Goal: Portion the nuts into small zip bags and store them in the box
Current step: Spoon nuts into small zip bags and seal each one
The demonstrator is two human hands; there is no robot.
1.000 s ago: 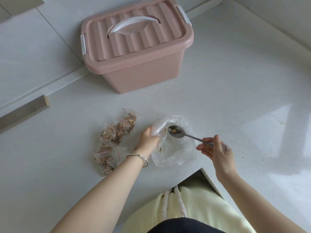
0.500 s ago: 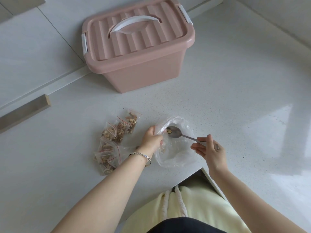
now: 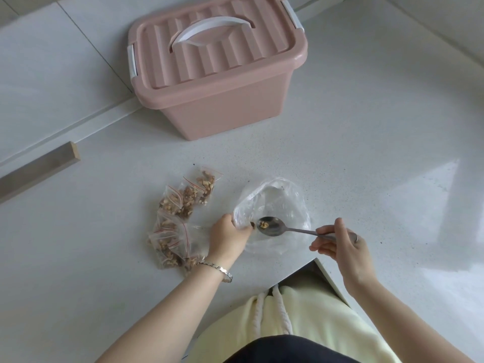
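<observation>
A clear, nearly empty plastic bag (image 3: 277, 205) lies on the white counter. My left hand (image 3: 226, 238) grips its left edge. My right hand (image 3: 340, 244) holds the handle of a metal spoon (image 3: 272, 226), whose bowl carries a few nut crumbs over the bag. Several small zip bags (image 3: 180, 213) filled with walnuts and sealed with red strips lie in a heap left of my left hand. The pink storage box (image 3: 222, 111) with a white handle stands at the back, its lid on.
The counter's front edge has a cut-out corner (image 3: 314, 260) just below the plastic bag, with my lap under it. A wooden strip (image 3: 39, 169) lies at the far left. Tiny nut crumbs dot the counter around the bags.
The spoon has moved lower in the bag, toward me, with crumbs in its bowl. My left hand has shifted down along the bag's edge.
</observation>
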